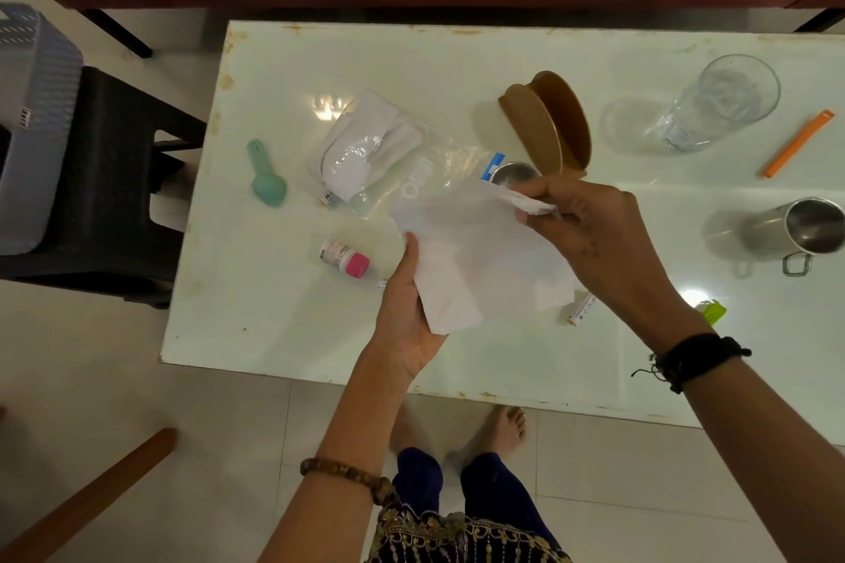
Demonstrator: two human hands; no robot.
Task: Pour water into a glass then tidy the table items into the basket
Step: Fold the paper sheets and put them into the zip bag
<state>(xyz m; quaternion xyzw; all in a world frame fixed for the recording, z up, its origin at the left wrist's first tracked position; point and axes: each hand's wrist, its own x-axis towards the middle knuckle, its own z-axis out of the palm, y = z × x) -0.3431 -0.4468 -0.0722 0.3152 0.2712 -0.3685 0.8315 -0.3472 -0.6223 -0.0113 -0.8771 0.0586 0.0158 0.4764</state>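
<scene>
Both hands hold a white paper tissue above the middle of the white table. My left hand grips its lower left edge. My right hand pinches its upper right corner. A clear glass with water stands at the back right, and a steel jug stands nearer on the right. The grey basket rests on a black stool left of the table.
On the table lie a green scoop, a plastic bag with white contents, a small bottle with a pink cap, a brown wooden holder, an orange stick, a small tube and a green item.
</scene>
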